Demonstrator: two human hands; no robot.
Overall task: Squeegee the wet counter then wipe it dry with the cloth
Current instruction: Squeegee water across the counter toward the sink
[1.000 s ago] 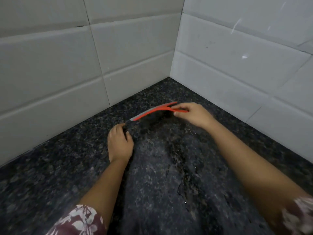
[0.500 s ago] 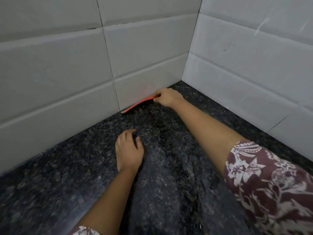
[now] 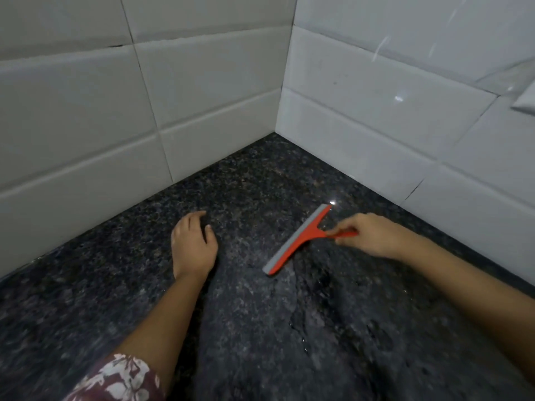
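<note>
A red squeegee (image 3: 299, 238) with a grey rubber blade lies slanted on the dark speckled granite counter (image 3: 260, 328), blade edge facing left. My right hand (image 3: 367, 238) pinches its short red handle from the right. My left hand (image 3: 193, 246) rests palm down on the counter to the left of the blade, fingers apart, holding nothing. Wet streaks and droplets glisten on the stone below the squeegee. No cloth is in view.
White tiled walls (image 3: 144, 111) meet in a corner (image 3: 285, 111) behind the counter, closing it off at the back and the right. A pale ledge or fitting (image 3: 525, 101) shows at the upper right edge.
My right hand has drawn the squeegee back from the foot of the back wall toward me and to the right. The left hand has stayed flat on the counter.
</note>
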